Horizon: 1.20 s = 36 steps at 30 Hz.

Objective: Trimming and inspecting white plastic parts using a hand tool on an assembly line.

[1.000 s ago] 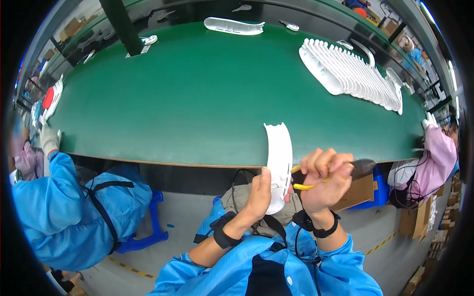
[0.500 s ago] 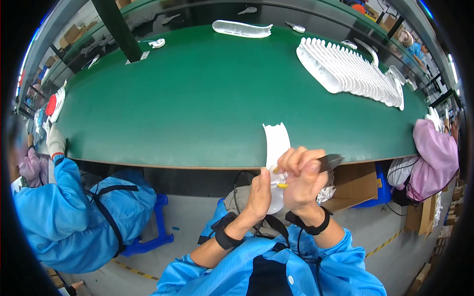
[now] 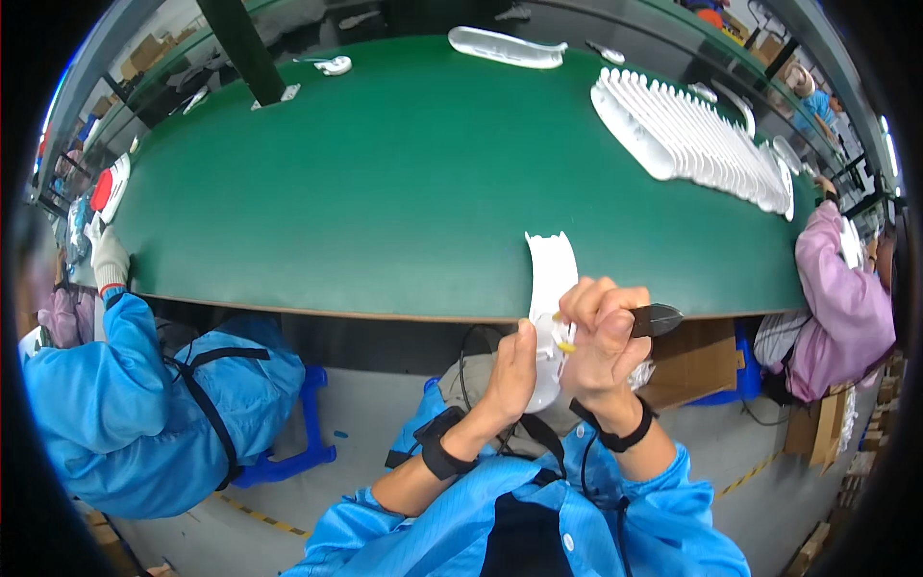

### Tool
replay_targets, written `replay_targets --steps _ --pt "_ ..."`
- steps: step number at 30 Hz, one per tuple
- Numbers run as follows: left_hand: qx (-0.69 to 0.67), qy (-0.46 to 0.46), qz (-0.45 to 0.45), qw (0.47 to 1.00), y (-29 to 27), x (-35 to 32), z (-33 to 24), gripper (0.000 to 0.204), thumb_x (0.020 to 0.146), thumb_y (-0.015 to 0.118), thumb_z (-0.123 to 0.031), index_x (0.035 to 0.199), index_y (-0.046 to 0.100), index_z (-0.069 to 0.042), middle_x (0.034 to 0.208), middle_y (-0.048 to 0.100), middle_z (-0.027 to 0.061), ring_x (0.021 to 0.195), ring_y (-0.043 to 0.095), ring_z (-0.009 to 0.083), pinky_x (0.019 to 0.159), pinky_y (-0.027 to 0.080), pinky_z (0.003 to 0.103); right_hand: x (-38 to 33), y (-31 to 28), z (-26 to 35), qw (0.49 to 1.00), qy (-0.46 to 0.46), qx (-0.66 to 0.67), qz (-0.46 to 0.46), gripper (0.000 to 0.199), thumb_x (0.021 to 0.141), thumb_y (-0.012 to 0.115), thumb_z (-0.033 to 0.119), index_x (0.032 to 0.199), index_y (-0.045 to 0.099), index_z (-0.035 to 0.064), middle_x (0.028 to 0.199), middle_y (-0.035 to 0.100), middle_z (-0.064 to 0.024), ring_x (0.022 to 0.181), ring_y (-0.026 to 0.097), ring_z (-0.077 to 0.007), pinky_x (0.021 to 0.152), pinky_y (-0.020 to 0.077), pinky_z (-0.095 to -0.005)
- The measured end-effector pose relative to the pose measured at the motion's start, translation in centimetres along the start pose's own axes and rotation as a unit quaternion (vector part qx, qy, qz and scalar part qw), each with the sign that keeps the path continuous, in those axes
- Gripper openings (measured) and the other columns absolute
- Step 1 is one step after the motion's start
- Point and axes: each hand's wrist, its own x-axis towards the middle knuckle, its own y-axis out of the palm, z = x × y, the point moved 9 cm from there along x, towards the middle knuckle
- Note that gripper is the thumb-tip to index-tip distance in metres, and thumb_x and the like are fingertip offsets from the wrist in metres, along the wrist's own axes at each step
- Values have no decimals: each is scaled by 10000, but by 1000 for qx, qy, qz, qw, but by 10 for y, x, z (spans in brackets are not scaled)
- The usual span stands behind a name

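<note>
A white curved plastic shell [image 3: 553, 272] lies along the near table edge, its far end over the green table and its rounded near end over my lap. My left hand [image 3: 512, 370] grips its left side, thumb along the edge. Above its right side my right hand [image 3: 604, 332] is closed around a hand tool [image 3: 658, 320]. A dark, pointed, blade-like end of it sticks out to the right of the fist. Two small yellow tips [image 3: 567, 347] show on the left of the fist, over the shell; whether they belong to the tool I cannot tell.
A row of nested white shells [image 3: 697, 139] stands at the far right of the green table [image 3: 365, 192]. A single shell [image 3: 507, 48] lies at the back. On the left sits a co-worker in blue [image 3: 144, 385]; a pink-sleeved person [image 3: 829, 288] is at the right. Below is a cardboard box [image 3: 697, 361].
The whole view has shifted slightly. My hands stay at the shell, the right one turned a little with the tool. The pink-sleeved arm now reaches up onto the table's right end.
</note>
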Motion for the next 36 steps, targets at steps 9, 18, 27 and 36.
replay_targets --steps 9,18,27,36 --pt "-24 43 -1 999 2 0 -12 552 961 233 -386 785 551 29 675 541 32 643 469 91 567 396 269 -6 4 -1 998 -23 61 15 254 927 376 293 793 282 99 610 321 -30 554 342 -147 536 348 -290" --pt "20 32 16 999 -1 3 -3 492 958 264 -333 732 492 39 638 498 57 622 410 110 549 366 312 -5 0 1 995 -58 84 -2 246 933 381 289 818 302 87 613 330 -30 535 331 -132 508 350 -286" --pt "-166 -60 108 978 20 -12 -12 572 947 214 -440 971 535 33 735 574 73 645 539 141 591 447 275 -18 -24 7 988 79 130 -26 255 920 422 266 771 303 98 588 280 5 514 279 -108 483 311 -273" --pt "-289 170 37 941 23 -23 -103 725 843 204 -603 1135 426 23 1068 510 168 1033 494 327 880 400 453 -57 -33 -30 944 327 48 3 251 819 603 222 919 527 6 738 511 13 652 448 -41 577 375 -198"
